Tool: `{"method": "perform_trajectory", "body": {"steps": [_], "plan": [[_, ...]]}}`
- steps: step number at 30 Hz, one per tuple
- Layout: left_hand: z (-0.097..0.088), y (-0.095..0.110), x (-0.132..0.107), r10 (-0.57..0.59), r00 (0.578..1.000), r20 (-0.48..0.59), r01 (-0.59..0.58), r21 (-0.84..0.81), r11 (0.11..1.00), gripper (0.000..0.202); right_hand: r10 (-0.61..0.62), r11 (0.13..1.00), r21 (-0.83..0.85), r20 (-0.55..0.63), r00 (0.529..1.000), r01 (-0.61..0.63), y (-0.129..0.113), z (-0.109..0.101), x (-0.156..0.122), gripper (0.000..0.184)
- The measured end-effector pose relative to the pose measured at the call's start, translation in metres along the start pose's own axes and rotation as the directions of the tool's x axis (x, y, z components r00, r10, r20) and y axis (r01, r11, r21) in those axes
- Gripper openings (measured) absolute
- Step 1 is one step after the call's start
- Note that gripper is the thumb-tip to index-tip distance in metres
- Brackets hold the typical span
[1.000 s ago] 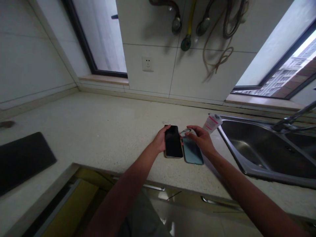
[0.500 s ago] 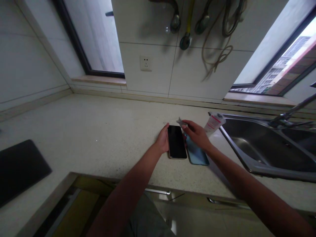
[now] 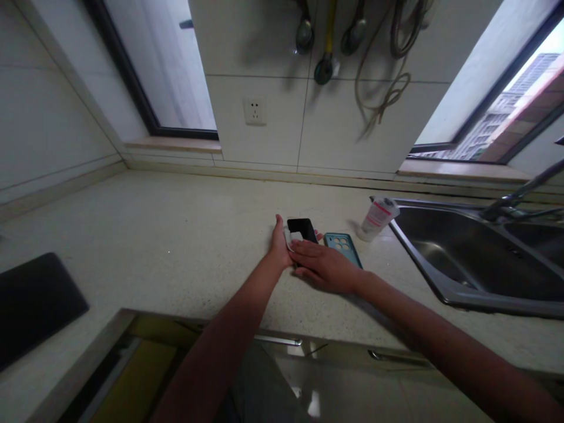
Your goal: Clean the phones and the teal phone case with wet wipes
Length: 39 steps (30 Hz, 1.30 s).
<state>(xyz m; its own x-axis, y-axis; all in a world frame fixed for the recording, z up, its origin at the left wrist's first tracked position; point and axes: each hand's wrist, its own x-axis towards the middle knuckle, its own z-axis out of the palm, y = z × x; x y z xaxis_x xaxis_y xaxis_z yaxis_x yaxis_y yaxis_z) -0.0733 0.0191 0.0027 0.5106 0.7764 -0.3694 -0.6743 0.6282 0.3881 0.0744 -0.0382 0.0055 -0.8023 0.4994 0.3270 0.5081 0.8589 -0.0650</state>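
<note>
- On the pale speckled countertop [image 3: 211,235], in front of the person, the left hand [image 3: 280,245] has hold of a black-screened smartphone [image 3: 303,226], its screen facing up.
- The left fingers curl round from underneath, their tips just showing at the phone's right edge; the thumb sticks out nearly straight along the left side, so the grasp is firm but not a closed fist.
- The right hand [image 3: 324,265] reaches across the phone's lower part, fingers outstretched and close together, laid nearly flat rather than curled; the thumb lies apart, on the side nearer the body.
- Under and beside the right fingertips is a small white wipe [image 3: 296,236], touching the left part of the screen. How much of it lies beneath the fingers cannot be seen.
- Just right of the phone, a blue-green phone case [image 3: 346,245] with round camera cutouts lies on the counter, partly covered by the right hand.
- Beyond the case, near the sink, is a translucent plastic container [image 3: 378,218] with pink markings.
- Farther right sits the stainless-steel sink [image 3: 458,258] with its faucet [image 3: 502,207].
</note>
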Motion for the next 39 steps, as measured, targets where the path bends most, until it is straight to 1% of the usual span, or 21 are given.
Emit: {"method": "perform_trajectory", "body": {"steps": [3, 5, 6, 8, 12, 14, 16, 18, 21, 23, 26, 29, 30, 32, 35, 37, 39], "plan": [[-0.001, 0.002, -0.002, 0.066, 0.997, 0.027, -0.067, 0.037, 0.997, 0.077, -0.106, 0.994, -0.040, 0.014, 0.994, 0.106, -0.018, -0.010, -0.018, 0.038], [-0.002, 0.003, -0.002, 0.090, 0.994, 0.054, -0.092, 0.043, 0.995, 0.071, -0.150, 0.987, -0.060, 0.025, 0.988, 0.151, -0.026, -0.016, -0.031, 0.035], [-0.002, 0.002, -0.002, 0.097, 0.993, 0.065, -0.100, 0.046, 0.994, 0.070, -0.153, 0.985, -0.074, 0.035, 0.988, 0.155, -0.027, -0.018, -0.037, 0.034], [-0.003, 0.002, -0.001, 0.091, 0.992, 0.082, -0.097, 0.064, 0.993, 0.070, -0.127, 0.986, -0.105, 0.021, 0.992, 0.129, -0.022, -0.021, -0.049, 0.033], [-0.002, -0.001, 0.000, 0.001, 0.995, 0.104, -0.015, 0.131, 0.991, 0.078, 0.010, 0.982, -0.186, -0.058, 0.998, -0.020, 0.001, -0.022, -0.062, 0.037], [-0.002, -0.002, 0.001, -0.019, 0.993, 0.118, 0.001, 0.152, 0.988, 0.080, 0.070, 0.975, -0.207, -0.076, 0.995, -0.084, 0.012, -0.022, -0.060, 0.042], [-0.001, -0.003, 0.001, -0.014, 0.992, 0.123, -0.007, 0.169, 0.986, 0.078, 0.114, 0.970, -0.203, -0.094, 0.989, -0.131, 0.020, -0.021, -0.051, 0.048], [0.000, -0.004, 0.001, 0.003, 0.994, 0.114, -0.025, 0.188, 0.982, 0.074, 0.150, 0.969, -0.182, -0.102, 0.983, -0.166, 0.026, -0.021, -0.038, 0.054], [0.002, -0.005, 0.001, 0.018, 0.994, 0.109, -0.039, 0.197, 0.980, 0.072, 0.203, 0.963, -0.159, -0.101, 0.974, -0.217, 0.033, -0.021, -0.015, 0.058], [0.004, -0.005, 0.000, 0.022, 0.994, 0.107, -0.041, 0.182, 0.982, 0.073, 0.217, 0.962, -0.144, -0.112, 0.970, -0.232, 0.035, -0.018, 0.000, 0.058], [0.004, -0.004, -0.001, 0.031, 0.996, 0.078, -0.042, 0.153, 0.987, 0.080, 0.158, 0.974, -0.155, -0.074, 0.985, -0.168, 0.026, -0.010, 0.014, 0.059], [0.000, -0.002, 0.000, 0.021, 0.999, 0.043, -0.026, 0.114, 0.993, 0.093, 0.059, 0.985, -0.160, -0.007, 0.998, -0.059, 0.007, -0.001, 0.010, 0.061], [-0.002, -0.002, 0.001, 0.024, 0.999, 0.042, -0.028, 0.103, 0.994, 0.093, 0.029, 0.987, -0.156, 0.011, 1.000, -0.027, 0.000, 0.001, 0.005, 0.061], [-0.006, -0.001, 0.004, 0.032, 0.997, 0.065, -0.039, 0.097, 0.994, 0.090, -0.028, 0.990, -0.138, 0.030, 0.999, 0.032, -0.013, 0.001, -0.009, 0.055], [-0.011, -0.001, 0.008, 0.014, 0.992, 0.122, -0.028, 0.118, 0.993, 0.084, -0.097, 0.988, -0.113, 0.059, 0.994, 0.103, -0.024, -0.005, -0.035, 0.047], [-0.011, -0.001, 0.008, 0.014, 0.990, 0.140, -0.031, 0.121, 0.992, 0.084, -0.095, 0.986, -0.133, 0.069, 0.993, 0.103, -0.024, -0.010, -0.050, 0.043], [-0.008, -0.002, 0.007, 0.025, 0.990, 0.136, -0.041, 0.119, 0.992, 0.086, -0.045, 0.985, -0.167, 0.037, 0.998, 0.051, -0.017, -0.012, -0.060, 0.042]]}}
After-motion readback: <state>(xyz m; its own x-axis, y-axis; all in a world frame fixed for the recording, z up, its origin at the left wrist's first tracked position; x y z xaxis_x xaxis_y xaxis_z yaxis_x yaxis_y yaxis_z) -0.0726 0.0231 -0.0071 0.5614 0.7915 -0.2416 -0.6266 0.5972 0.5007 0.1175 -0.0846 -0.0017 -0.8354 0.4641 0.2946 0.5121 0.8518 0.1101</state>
